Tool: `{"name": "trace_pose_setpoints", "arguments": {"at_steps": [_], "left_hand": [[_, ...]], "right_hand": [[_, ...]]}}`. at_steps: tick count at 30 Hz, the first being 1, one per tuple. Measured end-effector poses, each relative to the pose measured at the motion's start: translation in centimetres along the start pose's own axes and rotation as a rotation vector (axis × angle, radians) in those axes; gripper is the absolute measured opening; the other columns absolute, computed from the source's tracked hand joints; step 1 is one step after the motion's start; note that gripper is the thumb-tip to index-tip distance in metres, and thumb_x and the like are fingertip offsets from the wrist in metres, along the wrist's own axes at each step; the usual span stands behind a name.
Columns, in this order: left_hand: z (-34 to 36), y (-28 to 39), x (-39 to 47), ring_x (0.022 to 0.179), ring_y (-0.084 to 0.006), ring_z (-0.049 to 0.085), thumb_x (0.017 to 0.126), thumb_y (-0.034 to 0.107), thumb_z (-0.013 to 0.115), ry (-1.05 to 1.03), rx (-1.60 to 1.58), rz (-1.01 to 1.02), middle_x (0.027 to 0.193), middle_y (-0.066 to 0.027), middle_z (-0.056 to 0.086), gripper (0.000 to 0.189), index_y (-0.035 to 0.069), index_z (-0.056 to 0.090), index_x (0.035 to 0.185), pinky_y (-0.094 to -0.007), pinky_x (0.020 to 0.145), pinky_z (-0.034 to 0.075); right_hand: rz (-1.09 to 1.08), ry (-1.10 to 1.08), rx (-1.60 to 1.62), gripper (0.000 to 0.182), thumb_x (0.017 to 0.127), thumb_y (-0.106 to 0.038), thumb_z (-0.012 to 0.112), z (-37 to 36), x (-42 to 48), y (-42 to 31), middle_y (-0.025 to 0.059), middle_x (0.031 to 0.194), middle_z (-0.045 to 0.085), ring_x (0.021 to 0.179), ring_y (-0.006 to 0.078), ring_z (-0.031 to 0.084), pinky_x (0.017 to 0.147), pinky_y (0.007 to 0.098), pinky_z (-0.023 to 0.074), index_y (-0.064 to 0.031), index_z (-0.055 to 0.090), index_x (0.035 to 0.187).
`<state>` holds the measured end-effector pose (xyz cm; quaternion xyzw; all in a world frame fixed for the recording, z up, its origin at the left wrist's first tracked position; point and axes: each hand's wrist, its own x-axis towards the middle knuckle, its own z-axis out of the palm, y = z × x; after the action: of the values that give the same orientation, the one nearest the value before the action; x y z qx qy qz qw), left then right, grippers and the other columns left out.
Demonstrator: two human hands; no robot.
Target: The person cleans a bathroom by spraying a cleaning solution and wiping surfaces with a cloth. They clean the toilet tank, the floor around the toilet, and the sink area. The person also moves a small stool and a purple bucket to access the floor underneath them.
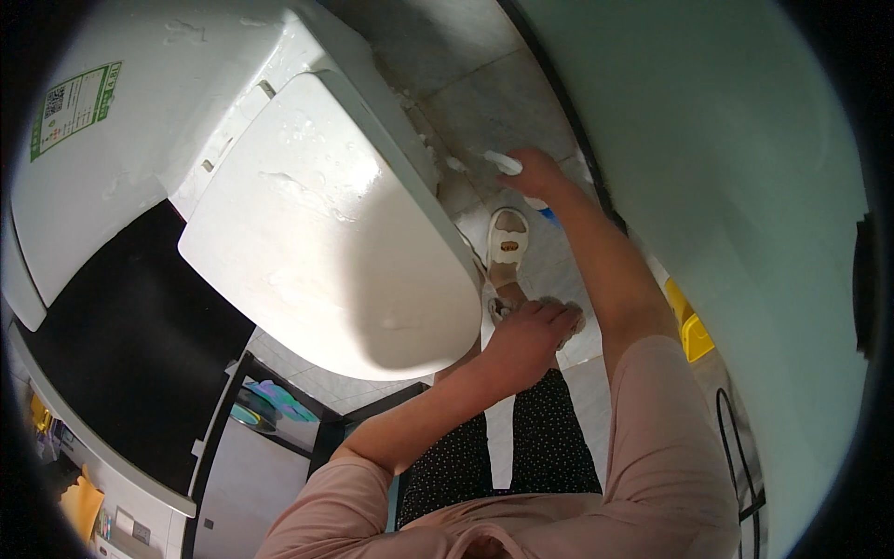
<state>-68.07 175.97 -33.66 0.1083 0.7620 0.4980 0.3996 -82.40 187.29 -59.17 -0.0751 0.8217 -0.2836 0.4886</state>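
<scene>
A white toilet with its lid (293,244) down stands before me, wet and streaked with foam. My right hand (536,173) reaches past the lid's far right side, gripping what looks like a spray bottle (504,163). Its white head points left toward the toilet's base, and part of a blue body shows below the hand. Nearer to me, my left hand (527,342) is closed around a grey, rough-looking scrubber or cloth (574,323), mostly covered by the fingers. That hand is beside the lid's rounded front end, above my legs.
White foam (455,164) lies on the grey tiled floor (482,91) along the toilet's base. A frosted glass panel (719,209) curves close on the right, with a yellow plastic object (695,339) by its foot. At left are a dark panel (133,335) and a black-framed cabinet (251,482).
</scene>
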Motion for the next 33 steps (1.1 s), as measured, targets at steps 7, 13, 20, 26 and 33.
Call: {"name": "trace_pose_setpoints", "arguments": {"at_steps": [7, 13, 20, 26, 33], "left_hand": [[0.1, 0.4, -0.4, 0.119, -0.0389, 0.055, 0.080, 0.020, 0.074, -0.028, 0.012, -0.037, 0.128, -0.0185, 0.058, 0.060, 0.007, 0.052, 0.135, -0.0465, 0.100, 0.046], [0.5, -0.1, -0.8, 0.119, -0.0395, 0.055, 0.083, 0.021, 0.072, 0.002, -0.031, -0.040, 0.128, -0.0189, 0.058, 0.059, 0.006, 0.051, 0.136, -0.0467, 0.100, 0.046], [0.7, -0.2, -1.0, 0.117, -0.0392, 0.055, 0.085, 0.025, 0.071, -0.006, -0.019, -0.029, 0.127, -0.0196, 0.058, 0.056, 0.005, 0.053, 0.134, -0.0467, 0.100, 0.046], [-0.2, 0.1, -1.2, 0.115, -0.0395, 0.056, 0.084, 0.027, 0.072, 0.073, -0.034, -0.013, 0.125, -0.0195, 0.060, 0.055, 0.005, 0.054, 0.132, -0.0475, 0.098, 0.046], [-2.0, 0.8, -1.5, 0.114, -0.0402, 0.056, 0.079, 0.015, 0.072, 0.215, -0.043, 0.017, 0.128, -0.0187, 0.059, 0.057, 0.007, 0.054, 0.132, -0.0472, 0.097, 0.047]], "right_hand": [[-0.038, 0.139, 0.001, 0.057, 0.079, -0.037, 0.077, 2.2, -0.7, 1.5, 0.0173, 0.122, 0.065, 0.107, 0.0331, 0.064, 0.094, 0.0433, 0.0505, -0.0096, 0.064, 0.127], [-0.096, 0.180, 0.076, 0.033, 0.080, -0.028, 0.076, 0.9, 0.2, -3.4, 0.0165, 0.098, 0.070, 0.090, 0.0335, 0.066, 0.079, 0.0406, 0.0505, -0.0073, 0.068, 0.104], [-0.133, 0.198, 0.000, 0.044, 0.081, -0.037, 0.074, 0.7, 2.6, -3.3, 0.0168, 0.108, 0.068, 0.098, 0.0347, 0.066, 0.084, 0.0448, 0.0509, -0.0094, 0.066, 0.115], [-0.153, 0.106, 0.002, 0.050, 0.081, -0.036, 0.076, -1.5, 2.4, -7.0, 0.0165, 0.117, 0.066, 0.103, 0.0338, 0.065, 0.090, 0.0441, 0.0506, -0.0089, 0.065, 0.122], [-0.159, 0.086, -0.077, 0.040, 0.079, -0.033, 0.078, -1.9, 3.0, -8.4, 0.0156, 0.107, 0.068, 0.099, 0.0333, 0.065, 0.086, 0.0426, 0.0502, -0.0094, 0.067, 0.110]]}}
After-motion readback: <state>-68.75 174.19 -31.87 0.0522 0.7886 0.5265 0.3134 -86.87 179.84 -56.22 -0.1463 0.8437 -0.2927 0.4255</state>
